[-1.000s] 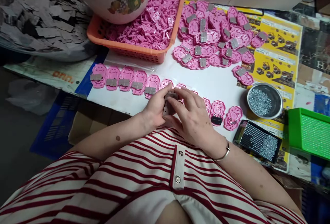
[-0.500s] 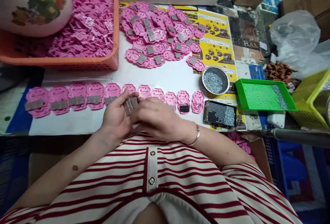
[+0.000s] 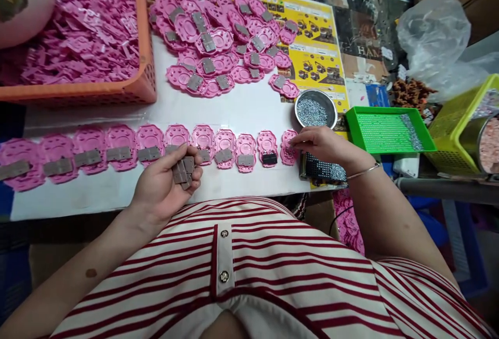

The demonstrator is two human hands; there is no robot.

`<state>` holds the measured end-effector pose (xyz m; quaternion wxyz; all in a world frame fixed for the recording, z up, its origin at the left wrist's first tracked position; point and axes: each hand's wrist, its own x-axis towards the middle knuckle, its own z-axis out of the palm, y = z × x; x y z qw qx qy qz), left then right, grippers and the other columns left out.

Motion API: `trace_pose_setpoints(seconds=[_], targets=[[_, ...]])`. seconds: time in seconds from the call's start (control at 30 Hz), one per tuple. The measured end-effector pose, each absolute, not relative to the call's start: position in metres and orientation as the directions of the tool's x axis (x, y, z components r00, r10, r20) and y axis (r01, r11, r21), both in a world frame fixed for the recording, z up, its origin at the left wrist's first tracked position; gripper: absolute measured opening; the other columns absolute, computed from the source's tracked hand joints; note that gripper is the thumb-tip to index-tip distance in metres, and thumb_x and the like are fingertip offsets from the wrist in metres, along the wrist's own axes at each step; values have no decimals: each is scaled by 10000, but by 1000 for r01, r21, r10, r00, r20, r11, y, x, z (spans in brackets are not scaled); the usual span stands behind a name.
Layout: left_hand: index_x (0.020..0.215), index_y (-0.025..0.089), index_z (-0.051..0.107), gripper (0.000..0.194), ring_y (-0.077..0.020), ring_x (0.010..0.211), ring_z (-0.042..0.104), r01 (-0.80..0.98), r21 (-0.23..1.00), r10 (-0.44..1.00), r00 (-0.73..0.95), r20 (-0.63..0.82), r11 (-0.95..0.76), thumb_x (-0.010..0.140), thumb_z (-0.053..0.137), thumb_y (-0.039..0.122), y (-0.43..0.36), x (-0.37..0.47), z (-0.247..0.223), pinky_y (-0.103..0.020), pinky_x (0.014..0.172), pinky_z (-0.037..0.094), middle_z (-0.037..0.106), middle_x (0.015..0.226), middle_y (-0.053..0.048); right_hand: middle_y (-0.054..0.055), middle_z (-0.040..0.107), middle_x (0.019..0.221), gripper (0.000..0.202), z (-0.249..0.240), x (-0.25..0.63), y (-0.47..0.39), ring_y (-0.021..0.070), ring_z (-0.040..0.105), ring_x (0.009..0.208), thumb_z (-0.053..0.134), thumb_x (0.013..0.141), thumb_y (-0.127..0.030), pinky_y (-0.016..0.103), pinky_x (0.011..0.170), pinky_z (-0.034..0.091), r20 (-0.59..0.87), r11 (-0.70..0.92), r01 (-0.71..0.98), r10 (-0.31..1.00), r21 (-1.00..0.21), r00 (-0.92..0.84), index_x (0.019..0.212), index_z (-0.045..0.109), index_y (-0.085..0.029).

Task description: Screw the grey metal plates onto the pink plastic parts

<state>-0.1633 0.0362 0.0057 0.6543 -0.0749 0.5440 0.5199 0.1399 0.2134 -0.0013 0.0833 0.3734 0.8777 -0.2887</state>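
Note:
Several grey rectangular pieces point(image 3: 184, 171) lie in my left hand point(image 3: 161, 183), its fingers curled round them, in front of the row. My right hand point(image 3: 322, 145) is at the row's right end, fingers pinched together over the last pink plate point(image 3: 287, 147); whatever they hold is too small or hidden to name. The row of pink moulded plates runs across the white sheet. Most carry a grey piece on the lower part, while the second plate from the right point(image 3: 266, 141) carries a black piece point(image 3: 269, 159).
Behind the row lies a heap of pink plates point(image 3: 214, 40). An orange basket point(image 3: 146, 68) of pink parts stands at the left. To the right are a metal bowl point(image 3: 315, 109) of small metal bits, a black tray point(image 3: 323, 168), a green tray point(image 3: 390, 130) and a yellow basket point(image 3: 448, 146).
My right hand has left my left hand and moved right to the last plate, uncovering the middle of the row. My left hand still holds grey pieces. The view has shifted to the right.

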Motion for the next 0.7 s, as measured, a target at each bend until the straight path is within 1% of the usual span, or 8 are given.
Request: trace_pose_setpoints(seconds=[0.07,0.13,0.3,0.43,0.5,0.57,0.63,0.7], targets=[[788,152,606,311,-88,452,534,-759,477,594,-149,-791,444,996,380,194,37,-162,6,-151,363,438,596,668,-6,58,744,981,249,0,136,211,150,656,839,577,885,-297,307,784,491,-419,589,675,529,-445,-738,1046,762,-249],[781,150,606,318,-87,443,532,-757,481,588,-159,-793,443,996,374,190,37,-162,6,-150,358,438,594,660,-7,81,716,1024,294,3,133,211,171,649,875,558,898,-331,322,806,493,-446,622,671,507,-403,-738,1111,740,-241],[780,148,609,329,-86,448,539,-762,485,578,-181,-795,428,996,364,189,38,-165,8,-147,362,450,599,667,-11,116,653,1023,376,16,139,212,211,624,879,501,925,-394,370,813,494,-314,618,748,680,-241,-663,1176,697,-195],[780,154,601,361,-90,468,560,-782,497,605,-199,-771,376,1007,328,222,35,-174,11,-155,378,470,600,676,-13,106,649,1050,333,27,144,208,216,624,884,555,899,-354,375,813,499,-327,601,773,703,-203,-632,1161,694,-202],[792,154,606,399,-102,486,582,-786,523,614,-242,-752,330,1020,314,301,32,-180,12,-171,383,487,620,694,-26,119,650,1092,330,27,143,202,235,621,944,582,883,-320,384,852,495,-368,625,759,672,-185,-643,1163,693,-186],[827,148,632,494,-121,525,614,-775,574,618,-321,-718,264,1024,292,446,30,-186,14,-195,397,521,654,733,-49,130,655,1115,326,25,140,195,261,604,1009,600,867,-294,405,909,479,-388,658,740,651,-140,-652,1154,701,-176],[861,148,666,603,-135,593,646,-751,629,629,-393,-670,201,998,278,588,27,-192,15,-205,439,564,693,801,-72,138,653,1147,337,21,137,188,279,582,1041,608,855,-278,425,949,458,-386,683,727,653,-71,-651,1160,699,-166],[873,178,695,627,-133,679,669,-721,672,649,-430,-627,172,975,293,648,23,-198,16,-186,510,597,725,899,-65,146,648,1164,347,17,134,183,293,562,1048,607,847,-278,436,953,444,-383,693,721,668,7,-638,1159,699,-154]])
